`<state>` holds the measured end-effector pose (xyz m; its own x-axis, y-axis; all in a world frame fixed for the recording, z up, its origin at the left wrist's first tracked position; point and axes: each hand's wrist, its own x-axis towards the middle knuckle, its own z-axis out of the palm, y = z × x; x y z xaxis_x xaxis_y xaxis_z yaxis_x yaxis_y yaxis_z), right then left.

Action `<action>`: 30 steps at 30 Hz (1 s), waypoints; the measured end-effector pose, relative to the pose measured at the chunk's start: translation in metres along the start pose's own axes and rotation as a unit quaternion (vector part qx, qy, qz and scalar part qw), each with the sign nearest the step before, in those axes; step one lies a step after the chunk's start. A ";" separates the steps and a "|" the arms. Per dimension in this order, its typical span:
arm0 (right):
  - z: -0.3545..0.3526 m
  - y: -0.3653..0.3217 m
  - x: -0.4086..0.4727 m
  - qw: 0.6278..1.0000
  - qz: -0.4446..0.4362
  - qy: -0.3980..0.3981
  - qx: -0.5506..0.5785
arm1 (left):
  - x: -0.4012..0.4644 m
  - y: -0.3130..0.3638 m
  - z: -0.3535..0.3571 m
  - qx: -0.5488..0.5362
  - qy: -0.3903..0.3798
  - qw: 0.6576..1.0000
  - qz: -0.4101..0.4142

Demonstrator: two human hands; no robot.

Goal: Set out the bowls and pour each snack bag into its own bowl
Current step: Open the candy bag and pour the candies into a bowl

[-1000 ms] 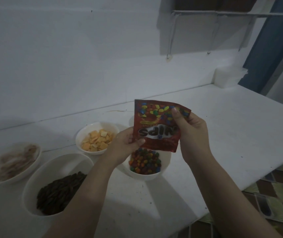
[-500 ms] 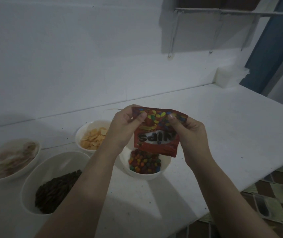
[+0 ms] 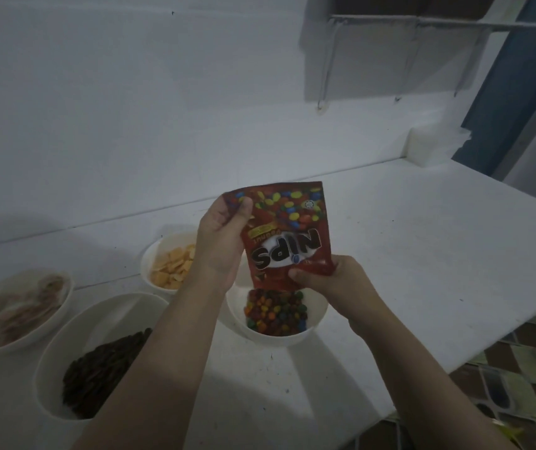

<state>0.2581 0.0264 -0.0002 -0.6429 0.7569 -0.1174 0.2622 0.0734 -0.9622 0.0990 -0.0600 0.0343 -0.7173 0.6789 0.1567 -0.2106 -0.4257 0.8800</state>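
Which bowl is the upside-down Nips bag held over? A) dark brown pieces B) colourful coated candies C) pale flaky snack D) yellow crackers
B: the Nips bag, gripped by the left hand and right hand, hangs directly above the bowl of colourful candies.

A red candy bag point(image 3: 287, 237) is held upside down over a white bowl point(image 3: 315, 319) of colored candies point(image 3: 276, 311). Its top corner is pinched by the left hand point(image 3: 221, 241), its bottom edge by the right hand point(image 3: 331, 282). Three more filled bowls are seen on the white bench point(image 3: 422, 254).
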 end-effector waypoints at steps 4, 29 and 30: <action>-0.003 0.000 0.004 0.989 -0.008 0.037 0.145 | 0.004 -0.002 -0.008 -0.023 0.031 0.999 -0.011; -0.172 0.055 -0.083 0.839 -0.028 0.421 0.345 | -0.046 -0.118 0.194 0.304 -0.157 0.939 0.043; -0.186 0.061 -0.093 0.832 -0.027 0.432 0.347 | -0.052 -0.126 0.210 0.303 -0.176 0.936 0.035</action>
<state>0.4680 0.0815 -0.0024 0.1966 0.9710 -0.1364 -0.4212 -0.0420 -0.9060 0.3026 0.0845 0.0093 -0.4289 0.8627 0.2678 0.3205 -0.1318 0.9380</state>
